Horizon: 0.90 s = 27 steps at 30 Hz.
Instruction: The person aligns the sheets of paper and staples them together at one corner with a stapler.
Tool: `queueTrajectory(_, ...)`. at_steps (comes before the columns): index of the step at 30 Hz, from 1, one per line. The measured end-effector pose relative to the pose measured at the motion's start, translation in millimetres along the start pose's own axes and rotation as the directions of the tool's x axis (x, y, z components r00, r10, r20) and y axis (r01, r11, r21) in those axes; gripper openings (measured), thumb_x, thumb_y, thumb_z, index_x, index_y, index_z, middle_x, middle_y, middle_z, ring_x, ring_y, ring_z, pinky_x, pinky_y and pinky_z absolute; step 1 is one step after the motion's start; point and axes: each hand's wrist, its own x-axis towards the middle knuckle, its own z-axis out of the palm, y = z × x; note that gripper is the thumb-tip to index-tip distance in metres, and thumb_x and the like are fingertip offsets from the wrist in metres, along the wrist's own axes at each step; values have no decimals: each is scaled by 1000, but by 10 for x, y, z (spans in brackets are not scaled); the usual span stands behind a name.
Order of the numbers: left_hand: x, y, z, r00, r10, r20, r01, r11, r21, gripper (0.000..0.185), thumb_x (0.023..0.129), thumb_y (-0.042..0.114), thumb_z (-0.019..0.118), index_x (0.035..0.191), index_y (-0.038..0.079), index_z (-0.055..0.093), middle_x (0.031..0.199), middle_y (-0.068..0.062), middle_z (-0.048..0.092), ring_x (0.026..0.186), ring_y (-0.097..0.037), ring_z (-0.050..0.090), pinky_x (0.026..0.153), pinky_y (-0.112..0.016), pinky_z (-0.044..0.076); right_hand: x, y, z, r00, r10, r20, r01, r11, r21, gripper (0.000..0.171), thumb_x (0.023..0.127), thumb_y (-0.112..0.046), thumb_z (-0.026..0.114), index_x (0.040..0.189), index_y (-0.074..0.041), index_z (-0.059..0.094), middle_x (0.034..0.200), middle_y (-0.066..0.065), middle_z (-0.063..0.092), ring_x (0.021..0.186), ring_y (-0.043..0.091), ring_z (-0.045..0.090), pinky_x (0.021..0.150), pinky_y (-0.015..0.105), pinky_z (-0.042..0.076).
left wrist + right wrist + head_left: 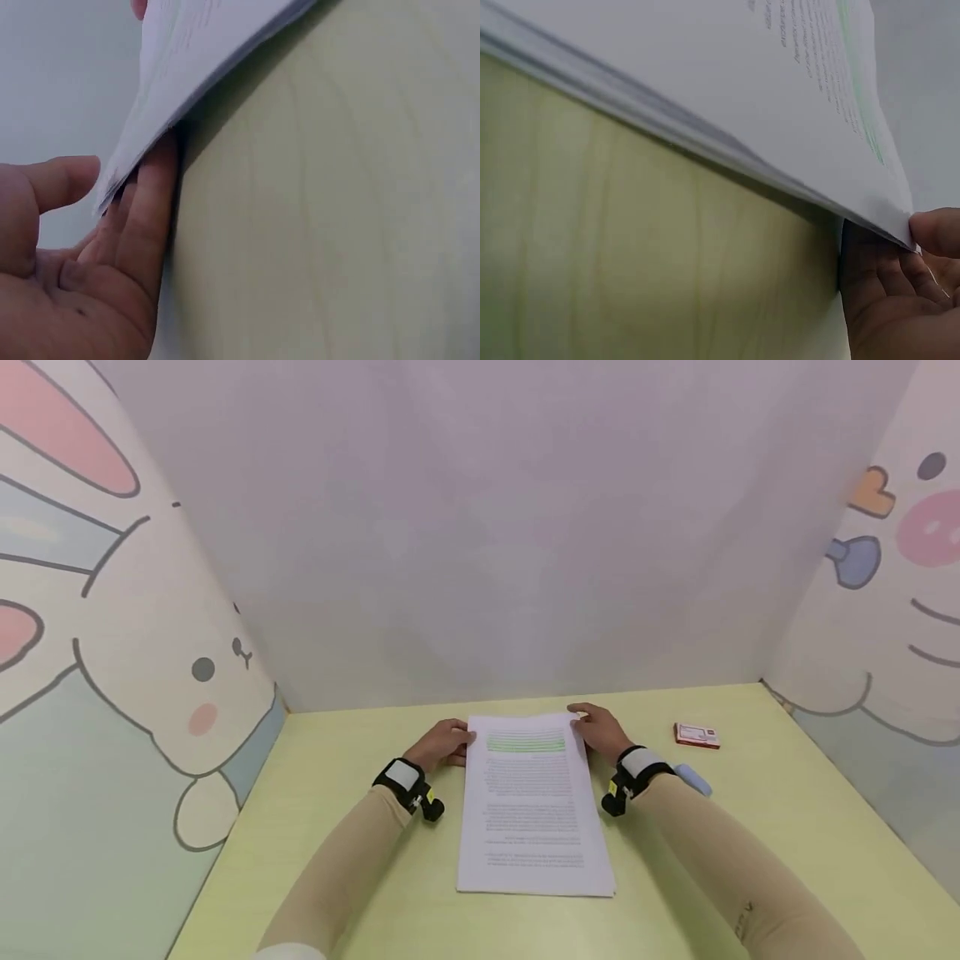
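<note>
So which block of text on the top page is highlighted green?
The topmost block on the paper stack, at the far end between the left hand and right hand. The blocks below it are plain.

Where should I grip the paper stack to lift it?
Probably by its two far corners, coming in from the left and right sides. The paper stack lies flat on the table, long edge pointing away, and those corners are already raised: the left hand has fingers under one, and the right hand pinches the other.
</note>
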Motion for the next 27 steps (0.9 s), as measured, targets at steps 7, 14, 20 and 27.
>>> queueTrajectory(7,168,55,27,999,47,-19,-44,992,115,54,108,23,53,156,10,32,99,-15,71,70,-20,69,56,-30,56,48,-3,12,1000,25,-20,-26,998,-49,40,104,-11,52,142,1,51,128,30,59,104,35,63,79,36,50)
queueTrajectory(14,219,48,-2,994,111,9,-111,980,164,31,107,12,53,136,3,54,98,-16,67,70,-21,68,54,-30,56,62,-17,17,1000,5,4,-5,996,-89,40,103,-12,51,140,4,54,125,29,62,97,33,64,75,37,50)
queueTrajectory(20,212,22,8,986,166,-3,-162,964,210,31,105,10,57,136,3,59,95,-14,67,70,-17,68,54,-29,55,76,42,-23,998,-39,-58,28,983,-183,28,102,-13,56,122,4,66,114,24,66,89,29,63,72,35,49)
queueTrajectory(27,202,-2,7,987,160,-29,-151,969,194,34,104,10,59,137,1,60,98,-14,70,69,-16,68,55,-28,55,66,2,-21,998,-54,18,57,967,-248,29,101,-14,63,125,1,69,119,23,65,99,30,62,78,36,51)
